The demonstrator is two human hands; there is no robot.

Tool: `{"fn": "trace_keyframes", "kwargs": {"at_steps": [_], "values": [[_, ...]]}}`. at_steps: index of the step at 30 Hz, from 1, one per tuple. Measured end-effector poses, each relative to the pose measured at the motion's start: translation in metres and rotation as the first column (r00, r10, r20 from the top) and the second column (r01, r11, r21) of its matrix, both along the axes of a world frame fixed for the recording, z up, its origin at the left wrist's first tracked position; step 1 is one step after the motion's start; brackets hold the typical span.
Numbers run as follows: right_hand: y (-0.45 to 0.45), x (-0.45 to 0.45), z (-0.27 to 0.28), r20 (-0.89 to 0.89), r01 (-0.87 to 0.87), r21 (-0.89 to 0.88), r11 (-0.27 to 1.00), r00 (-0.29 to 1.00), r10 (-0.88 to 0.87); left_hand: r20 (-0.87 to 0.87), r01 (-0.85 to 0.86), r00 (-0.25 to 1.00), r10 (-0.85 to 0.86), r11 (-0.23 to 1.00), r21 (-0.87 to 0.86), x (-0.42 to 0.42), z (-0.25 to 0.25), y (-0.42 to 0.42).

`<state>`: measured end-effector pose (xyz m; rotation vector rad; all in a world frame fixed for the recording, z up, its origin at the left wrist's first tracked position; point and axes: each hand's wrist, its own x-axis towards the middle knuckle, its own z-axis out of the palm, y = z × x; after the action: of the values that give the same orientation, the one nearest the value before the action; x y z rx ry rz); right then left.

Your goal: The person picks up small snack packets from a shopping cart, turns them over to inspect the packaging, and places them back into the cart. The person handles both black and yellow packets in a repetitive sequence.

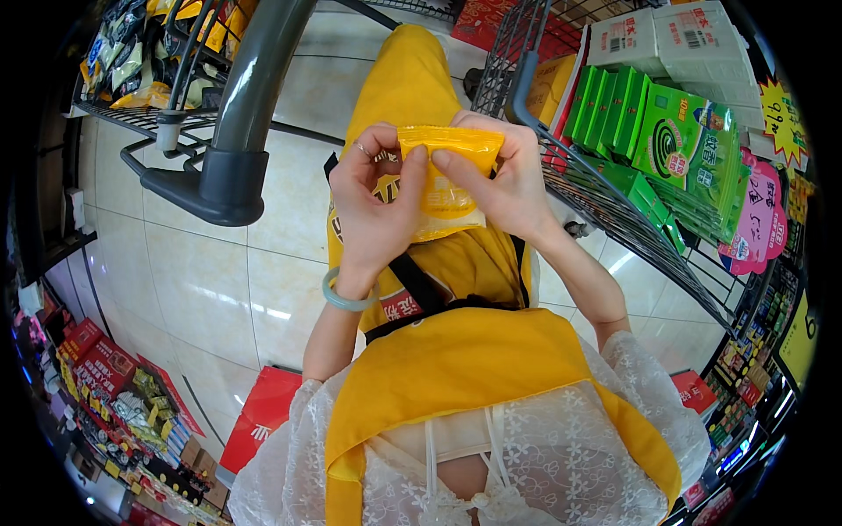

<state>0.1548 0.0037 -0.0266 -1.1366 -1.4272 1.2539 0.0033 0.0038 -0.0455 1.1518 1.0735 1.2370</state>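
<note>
A small yellow sealed packet (454,191) is held up in front of my yellow apron (454,348). My left hand (378,191) grips its left side, thumb on the front near the top seal; a ring and a pale green bangle (348,292) are on this hand and wrist. My right hand (503,174) pinches the packet's upper right, its thumb beside the other thumb. The fingers behind the packet are partly hidden. The top seal looks unbroken.
A shopping cart's grey handle (253,85) is at upper left, near packaged goods (131,59). Another wire cart (592,191) on the right stands by green mosquito coil boxes (684,138) and white paper packs (671,39). A red box (263,414) lies on the tiled floor (197,263).
</note>
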Motion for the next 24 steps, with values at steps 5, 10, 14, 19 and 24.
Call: {"fn": "trace_keyframes", "kwargs": {"at_steps": [5, 10, 14, 19, 24], "values": [[0.0, -0.009, -0.001, 0.389, 0.003, 0.385, 0.923, 0.906, -0.165, -0.325, -0.035, 0.94, 0.107, 0.974, 0.222, 0.002, -0.002, -0.002], [0.008, -0.008, -0.002, 0.267, 0.027, 0.329, 0.944, 0.956, -0.12, -0.145, -0.076, 0.986, 0.086, 0.995, 0.07, -0.001, -0.007, 0.0], [0.007, 0.0, -0.001, -0.155, -0.058, -0.103, 0.993, 0.987, 0.042, 0.285, 0.105, 0.958, -0.029, 0.961, -0.255, -0.01, 0.009, 0.001], [0.005, -0.007, -0.001, -0.229, -0.019, -0.273, 0.962, 0.972, -0.046, 0.413, 0.16, 0.911, -0.003, 0.924, -0.347, -0.014, -0.003, 0.002], [0.007, -0.013, -0.005, -0.223, 0.057, -0.315, 0.947, 0.966, -0.133, 0.374, -0.035, 0.912, 0.168, 0.941, -0.335, -0.013, -0.004, 0.008]]}}
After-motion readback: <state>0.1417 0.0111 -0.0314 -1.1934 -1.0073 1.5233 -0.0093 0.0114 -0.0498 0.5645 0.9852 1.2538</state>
